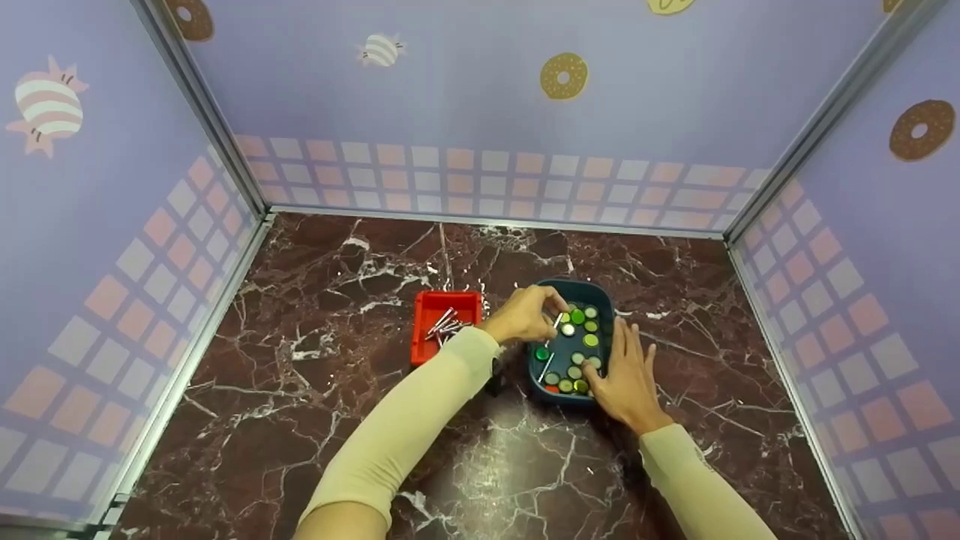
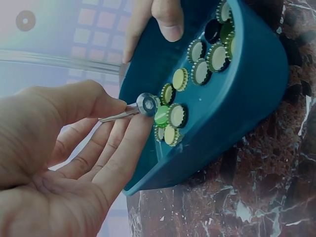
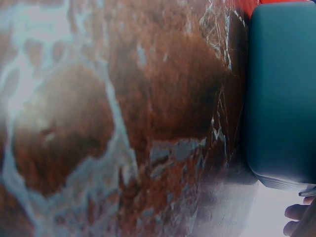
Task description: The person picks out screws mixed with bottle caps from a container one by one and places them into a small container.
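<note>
My left hand (image 1: 529,313) pinches a silver metal screw (image 2: 147,104) between thumb and fingers over the dark teal tub (image 2: 256,74). The screw's round, recessed head faces the camera in the left wrist view. Below it, bottle caps (image 1: 591,340) lie scattered in the tub, mostly yellow-green with pale undersides, some bright green. Another thin silver piece (image 1: 547,367) shows among them at the near left. On the tub's right side, my right hand (image 1: 628,382) rests at the rim with straight fingers, its thumb reaching over the caps.
A small red bin (image 1: 418,330) holding several silver screws (image 1: 446,324) stands left of the tub, partly behind the left forearm. Both containers sit on a brown marbled tabletop (image 1: 337,390). Patterned panels (image 1: 480,90) enclose the back and sides.
</note>
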{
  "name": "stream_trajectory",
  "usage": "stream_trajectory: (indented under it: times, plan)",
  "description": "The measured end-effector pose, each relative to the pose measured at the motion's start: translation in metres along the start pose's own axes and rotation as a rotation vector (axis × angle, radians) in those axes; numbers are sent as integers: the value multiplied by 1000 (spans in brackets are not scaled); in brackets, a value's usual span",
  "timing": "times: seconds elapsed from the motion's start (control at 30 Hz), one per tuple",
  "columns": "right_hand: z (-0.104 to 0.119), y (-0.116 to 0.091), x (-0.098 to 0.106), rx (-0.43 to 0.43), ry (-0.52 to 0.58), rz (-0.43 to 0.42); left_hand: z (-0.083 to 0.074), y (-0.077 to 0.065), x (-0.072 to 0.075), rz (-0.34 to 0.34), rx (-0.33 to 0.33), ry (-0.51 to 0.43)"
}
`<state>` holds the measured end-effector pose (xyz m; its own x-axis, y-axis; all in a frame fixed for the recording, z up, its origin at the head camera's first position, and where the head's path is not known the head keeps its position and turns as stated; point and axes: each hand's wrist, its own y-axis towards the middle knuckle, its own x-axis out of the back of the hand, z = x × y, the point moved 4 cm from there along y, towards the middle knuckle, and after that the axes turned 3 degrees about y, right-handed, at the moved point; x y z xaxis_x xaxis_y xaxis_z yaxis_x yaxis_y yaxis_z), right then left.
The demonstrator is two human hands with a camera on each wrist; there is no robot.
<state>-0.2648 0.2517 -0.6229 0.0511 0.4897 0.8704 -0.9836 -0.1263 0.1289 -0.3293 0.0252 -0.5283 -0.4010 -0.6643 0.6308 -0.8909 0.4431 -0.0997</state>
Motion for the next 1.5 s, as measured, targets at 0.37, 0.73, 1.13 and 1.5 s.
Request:
stream_trajectory:
  times: [0.37,0.73,1.13,1.5]
  plan:
    - [0,1,0,-1,7,0,8,-9,22,-21,10,-25]
    - [-1,0,1,-2,3,-5,27,-24,49,-67,12,-6]
    - [-3,-1,1,-5,5,2,51,-44,74,-126,78,-7]
    - [-2,1,0,5,16,-3,76,-67,96,-177,152,-59]
